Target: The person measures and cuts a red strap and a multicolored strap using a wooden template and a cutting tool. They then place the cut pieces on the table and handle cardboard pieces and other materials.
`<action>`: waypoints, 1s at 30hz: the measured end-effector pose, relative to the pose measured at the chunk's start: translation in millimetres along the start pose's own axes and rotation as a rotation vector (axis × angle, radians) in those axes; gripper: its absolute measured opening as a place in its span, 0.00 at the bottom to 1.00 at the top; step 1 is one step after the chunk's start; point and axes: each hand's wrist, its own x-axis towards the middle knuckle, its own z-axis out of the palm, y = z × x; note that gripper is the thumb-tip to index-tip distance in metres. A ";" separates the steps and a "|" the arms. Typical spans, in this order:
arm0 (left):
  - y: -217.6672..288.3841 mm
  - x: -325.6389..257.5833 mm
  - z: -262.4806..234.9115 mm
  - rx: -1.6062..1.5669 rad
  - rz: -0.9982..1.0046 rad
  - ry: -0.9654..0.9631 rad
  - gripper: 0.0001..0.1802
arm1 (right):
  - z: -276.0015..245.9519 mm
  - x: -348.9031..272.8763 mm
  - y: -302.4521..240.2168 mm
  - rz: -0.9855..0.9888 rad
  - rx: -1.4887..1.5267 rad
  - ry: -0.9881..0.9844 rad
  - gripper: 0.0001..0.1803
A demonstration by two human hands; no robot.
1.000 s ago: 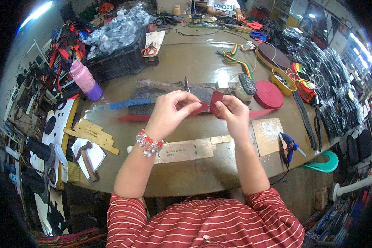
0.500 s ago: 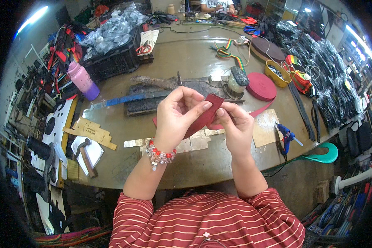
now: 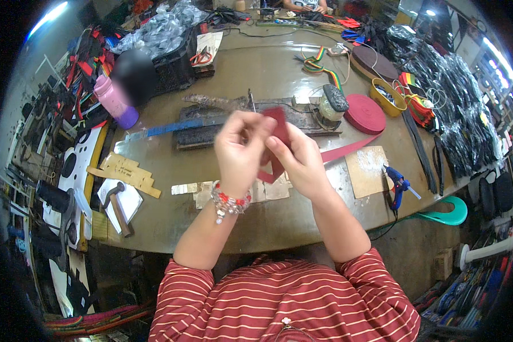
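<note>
A dark red webbing strap (image 3: pixel 278 121) is folded between my two hands above the middle of the table. My left hand (image 3: pixel 240 149), a beaded bracelet at its wrist, pinches the strap's upper part and is slightly blurred. Closed on the strap from the other side is my right hand (image 3: pixel 300 158), its thumb against the fold. A loop of the strap hangs below the fingers. From the right, a length of red webbing runs to a red roll (image 3: pixel 365 113); whether it joins the held piece is hidden behind my right hand.
Beyond my hands lie a dark slab (image 3: pixel 196 137), a blue-marked metal ruler (image 3: pixel 174 127) and a glass jar (image 3: pixel 332 108). Cardboard templates (image 3: pixel 128 174) and a hammer (image 3: pixel 117 208) are at left, a blue glue gun (image 3: pixel 400 188) at right. A pink-purple bottle (image 3: pixel 114 102) stands far left.
Both hands have shifted left with the strap, and its folded end now stands more upright. The right hand has turned inward. A blurred dark patch now covers part of the area beside the bottle.
</note>
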 end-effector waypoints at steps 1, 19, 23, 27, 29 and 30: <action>-3.5 3.4 -6.7 -0.061 0.045 0.071 0.03 | 1.0 3.9 0.0 0.067 -0.001 -0.096 0.13; -82.7 29.1 -238.7 -0.427 -0.096 0.844 0.10 | -24.8 48.4 37.3 -0.611 -1.088 -0.553 0.17; -76.8 14.4 -254.0 -0.432 -0.014 0.689 0.14 | -74.0 27.5 -14.4 -0.457 -0.695 -0.152 0.18; -70.5 -3.8 -264.6 -0.579 0.102 0.359 0.13 | -83.6 8.5 7.5 -0.413 0.148 0.246 0.22; -75.0 -12.0 -264.9 -0.450 0.046 0.469 0.11 | -85.1 0.1 29.7 -0.210 0.846 0.240 0.29; -78.5 -14.5 -265.1 -0.356 -0.005 0.493 0.10 | -85.4 -4.8 39.0 -0.099 1.159 0.260 0.33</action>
